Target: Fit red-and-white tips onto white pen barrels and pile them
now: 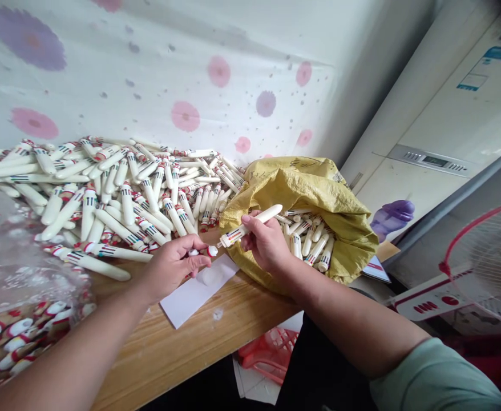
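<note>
My right hand (264,240) is closed around a white multicolour pen (250,225), its clear end with coloured sliders pointing left. Between the fingertips of my left hand (176,260) is a small red-and-white pen topper (211,251). The topper is very close to the pen's end; whether they touch I cannot tell. Behind my left hand lies a big heap of white pens (126,205) with red-and-white tops. Just past my right hand, an open yellow woven sack (297,182) holds several white pens without tops (316,245).
A clear plastic bag (15,251) of small red-and-white toppers (19,337) sits at left on the wooden table (182,348). A white paper (199,291) lies under my hands. To the right are a fridge (430,125) and a pink-rimmed fan (490,257). A red basket (271,351) stands below.
</note>
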The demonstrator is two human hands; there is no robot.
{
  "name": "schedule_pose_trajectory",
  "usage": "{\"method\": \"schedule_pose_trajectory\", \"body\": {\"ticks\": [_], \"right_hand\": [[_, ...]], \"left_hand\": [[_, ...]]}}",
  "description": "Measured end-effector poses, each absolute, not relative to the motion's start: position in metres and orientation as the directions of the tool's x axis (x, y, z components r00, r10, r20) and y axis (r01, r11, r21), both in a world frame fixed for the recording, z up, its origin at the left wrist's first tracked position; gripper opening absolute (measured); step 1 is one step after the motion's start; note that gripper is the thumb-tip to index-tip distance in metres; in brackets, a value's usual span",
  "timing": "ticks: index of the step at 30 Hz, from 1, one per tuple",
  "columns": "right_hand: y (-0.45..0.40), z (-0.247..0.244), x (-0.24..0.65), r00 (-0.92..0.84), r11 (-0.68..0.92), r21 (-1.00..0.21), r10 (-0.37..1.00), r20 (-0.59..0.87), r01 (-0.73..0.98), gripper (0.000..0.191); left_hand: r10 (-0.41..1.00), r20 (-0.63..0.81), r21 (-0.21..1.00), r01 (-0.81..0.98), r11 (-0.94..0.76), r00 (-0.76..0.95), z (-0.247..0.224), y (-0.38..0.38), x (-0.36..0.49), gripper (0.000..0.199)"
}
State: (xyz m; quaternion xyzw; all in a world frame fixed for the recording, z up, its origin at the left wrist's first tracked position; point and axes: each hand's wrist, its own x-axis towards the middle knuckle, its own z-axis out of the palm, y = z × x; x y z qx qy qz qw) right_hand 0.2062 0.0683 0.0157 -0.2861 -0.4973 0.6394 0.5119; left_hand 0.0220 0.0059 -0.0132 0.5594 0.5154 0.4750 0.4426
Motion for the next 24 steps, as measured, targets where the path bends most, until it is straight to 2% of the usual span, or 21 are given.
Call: {"method": "schedule_pose_trajectory", "body": {"ticks": [7,13,18,21,24], "right_hand": [[0.066,0.008,0.203,-0.311,0.077,-0.931,0.930,0.196,-0.356,0.033],[0.061,-0.005,0.197,-0.208,0.228,-0.915,0.929,0.307,-0.333,0.034],[0.053,-0.009,0.179,-0.120,0.186,-0.893,0.959,0.255,-0.411,0.035],[0.050,-0.008,0.166,-0.081,0.215,-0.866,0.957,0.280,-0.452,0.036],[0.056,-0.005,0.160,-0.068,0.285,-0.884,0.941,0.332,-0.371,0.036]], "left_hand": [[0.999,0.022,1.000,0.021,-0.022,0.024,-0.015,0.003,0.025,0.029],[0.999,0.030,0.999,-0.033,-0.030,0.023,-0.014,-0.002,0.033,0.025],[0.999,0.037,0.992,-0.120,-0.039,-0.017,-0.009,-0.007,0.040,0.029],[0.998,0.058,0.982,-0.177,-0.063,-0.035,-0.007,-0.009,0.039,0.030],[0.996,0.060,0.974,-0.217,-0.072,-0.061,-0.006,-0.008,0.038,0.031]]}}
